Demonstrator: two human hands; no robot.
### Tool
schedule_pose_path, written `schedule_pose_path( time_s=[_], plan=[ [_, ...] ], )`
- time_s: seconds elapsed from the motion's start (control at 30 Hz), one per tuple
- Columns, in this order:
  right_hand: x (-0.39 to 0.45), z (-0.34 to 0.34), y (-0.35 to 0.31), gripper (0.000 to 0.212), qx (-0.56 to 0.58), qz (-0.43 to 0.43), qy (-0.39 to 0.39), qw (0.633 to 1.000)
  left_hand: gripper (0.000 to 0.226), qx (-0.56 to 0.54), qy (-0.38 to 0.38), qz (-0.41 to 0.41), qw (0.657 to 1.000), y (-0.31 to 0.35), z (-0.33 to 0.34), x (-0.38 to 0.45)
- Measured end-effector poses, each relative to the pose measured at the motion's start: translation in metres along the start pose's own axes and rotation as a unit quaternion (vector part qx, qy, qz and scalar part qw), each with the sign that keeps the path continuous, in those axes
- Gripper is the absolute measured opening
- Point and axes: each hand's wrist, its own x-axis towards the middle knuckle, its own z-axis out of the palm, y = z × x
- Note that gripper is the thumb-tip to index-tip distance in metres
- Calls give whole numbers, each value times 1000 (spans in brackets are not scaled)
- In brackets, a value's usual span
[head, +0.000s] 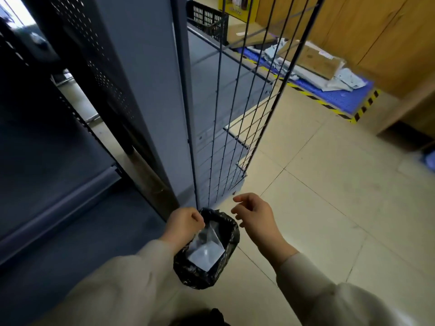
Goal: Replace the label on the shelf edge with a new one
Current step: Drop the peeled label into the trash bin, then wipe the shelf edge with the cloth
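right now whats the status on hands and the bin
Left hand pinching a clear plastic sleeve over the black-lined bin. Right hand open, holding nothing, beside the bin. Nothing in the way.

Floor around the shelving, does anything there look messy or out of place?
Yes. On the blue mat by the wooden wall, a torn-open cardboard box lies among crumpled pale wrappings, scattered rather than stacked.

glossy black plastic bin liner; matt grey metal shelving; smooth floor tiles
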Motion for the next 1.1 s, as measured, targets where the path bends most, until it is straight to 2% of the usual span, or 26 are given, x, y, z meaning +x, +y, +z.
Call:
schedule_pose_path(
  time_s=[0.13,0.27,0.47,0.73,0.93,1.1],
  plan=[
    [-10,1,-21,19,7,-10,-22,1000,15,-58,35,47,997,11,-26,-19],
    [-31,1,-75,16,10,-58,-67,996,21,-110,60,106,986,53,-78,-54],
    [-85,0,-200,13,23,-173,-126,976,45,-136,177,199,954,140,-183,-131],
    [-163,-2,-353,18,91,-315,-192,925,41,-204,258,282,901,222,-298,-227],
    [-208,-1,-460,21,112,-406,-260,869,36,-180,376,321,850,266,-386,-293],
    [-222,20,-525,17,100,-473,-261,835,32,-160,472,277,822,275,-444,-324]
  ],
)
